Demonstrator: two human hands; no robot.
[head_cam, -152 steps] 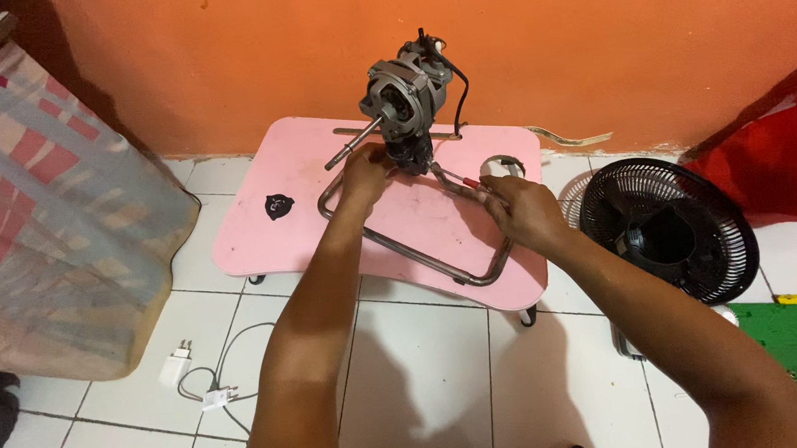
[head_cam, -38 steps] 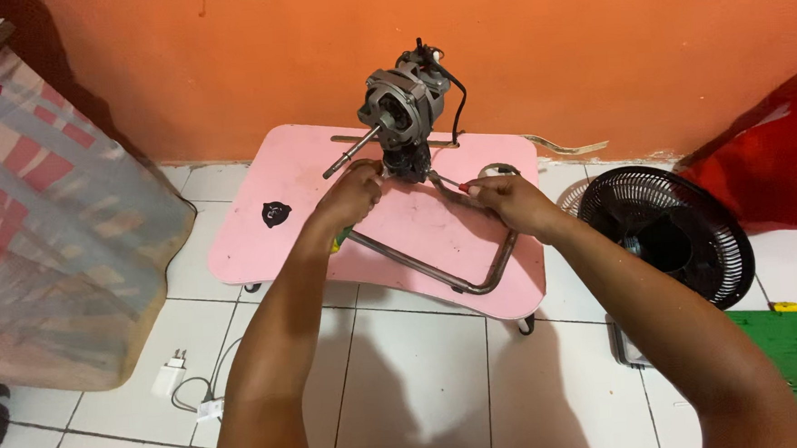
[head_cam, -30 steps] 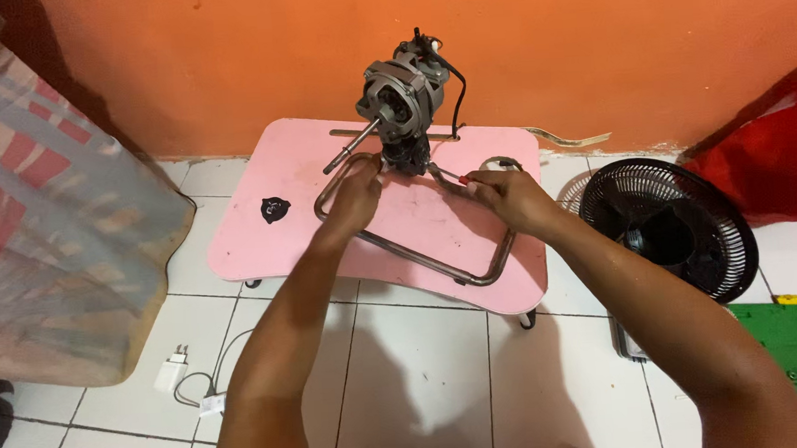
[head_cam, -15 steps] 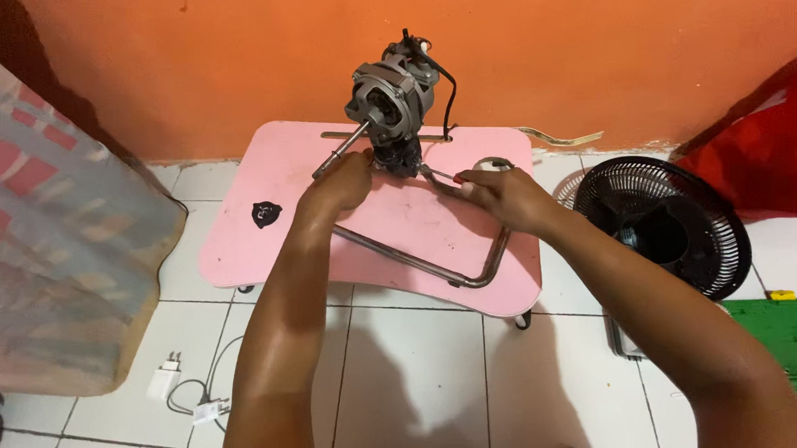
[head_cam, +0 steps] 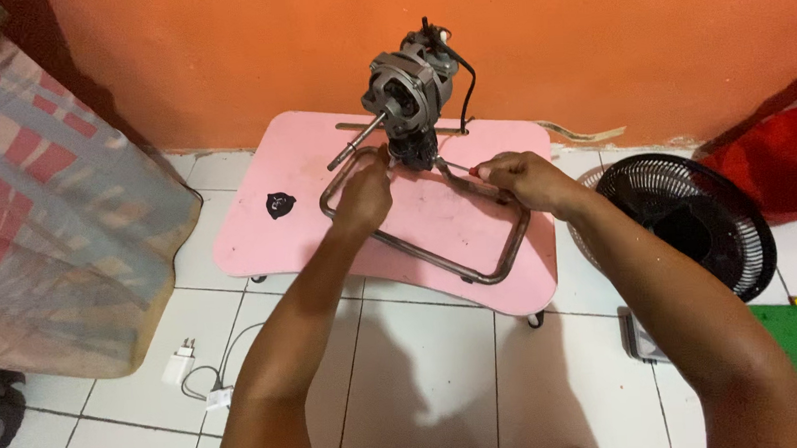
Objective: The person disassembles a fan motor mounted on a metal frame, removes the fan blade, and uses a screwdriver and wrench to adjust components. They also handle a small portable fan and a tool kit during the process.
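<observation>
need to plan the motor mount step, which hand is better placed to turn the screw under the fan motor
Right. The right hand already holds the red-handled screwdriver, tip toward the fan motor base; the left hand grips the metal frame beside it.

- A small black sticker (head_cam: 280, 204) with a jagged, badge-like outline lies flat on the left part of the pink table (head_cam: 435, 222), well apart from the table's edges.
- A big bundle wrapped in clear plastic (head_cam: 53, 215) fills the left side, standing on the white tiled floor (head_cam: 425, 377) beside the table. Through the hazy wrap show red, pink and grey stripes, and its top runs out of the picture.
- A red plastic bag (head_cam: 781, 154), crumpled and shiny, sits against the orange wall (head_cam: 226, 51) at the far right, partly cut off by the edge.
- No screens or signs are in sight.
</observation>
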